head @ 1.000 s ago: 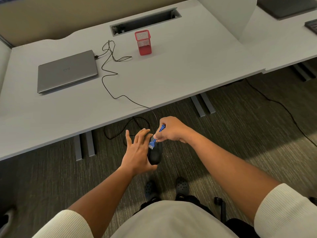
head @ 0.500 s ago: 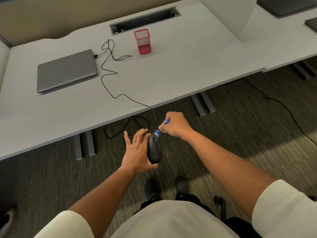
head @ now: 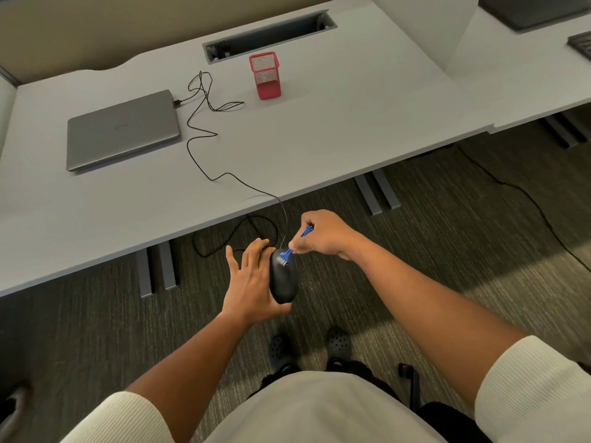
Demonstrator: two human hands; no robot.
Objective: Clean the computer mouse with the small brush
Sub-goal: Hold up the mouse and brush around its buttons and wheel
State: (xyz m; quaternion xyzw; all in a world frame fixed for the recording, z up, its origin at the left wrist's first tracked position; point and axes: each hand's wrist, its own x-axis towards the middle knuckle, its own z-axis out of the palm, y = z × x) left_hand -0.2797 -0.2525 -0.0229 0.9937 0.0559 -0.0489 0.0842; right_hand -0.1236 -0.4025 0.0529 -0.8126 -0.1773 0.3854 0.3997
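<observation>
A black wired computer mouse (head: 284, 282) is held in the air in front of the desk, resting against the palm of my left hand (head: 252, 282), whose fingers spread behind it. My right hand (head: 323, 235) pinches a small blue brush (head: 286, 255). Its bristles touch the mouse's far end, near where the cable leaves. The brush handle's tip sticks out above my right fist. The mouse's thin black cable (head: 204, 148) runs up over the desk edge to a closed grey laptop (head: 123, 129).
The white desk (head: 351, 129) stretches across the upper half, with a red mesh pen holder (head: 265, 75) and a cable slot (head: 268, 33) at the back. Desk legs (head: 377, 193) and loose cables lie on the carpet. My feet in dark shoes stand below.
My right hand moved the brush from the middle of the mouse up to its far end, then slightly back onto the top. My left hand kept the mouse steady.
</observation>
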